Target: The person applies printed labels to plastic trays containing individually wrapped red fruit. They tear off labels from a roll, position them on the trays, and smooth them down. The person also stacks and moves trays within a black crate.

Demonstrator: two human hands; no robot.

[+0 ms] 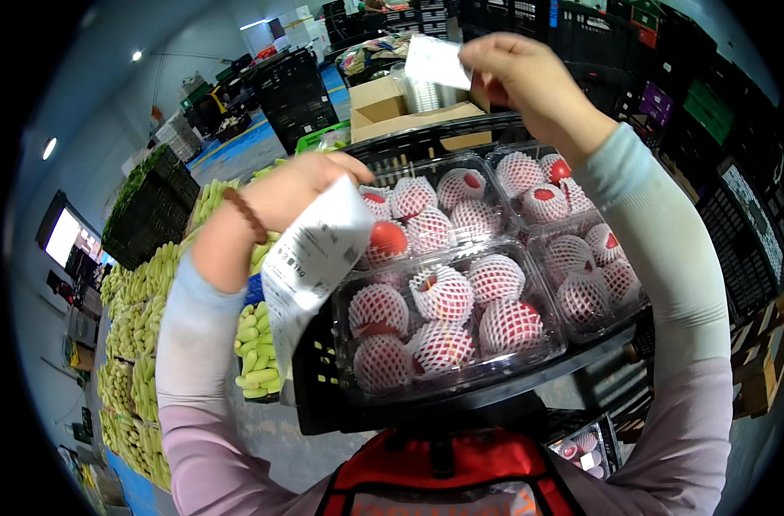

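Observation:
My left hand is closed on a strip of printed white labels, which hangs down in a curl over the left side of a black crate. Up and to the right, my right hand pinches a single white label between thumb and fingers, above the crate's far side. In the crate sit several clear plastic clamshell boxes. They hold round red fruits in white foam nets; the exact kind of fruit I cannot tell. Neither hand touches the boxes.
Beyond the crate stands an open cardboard box with a stack of clear containers. Heaps of pale green squash-like vegetables lie at left. Stacked black crates and a wooden pallet stand around. Another fruit box is low at right.

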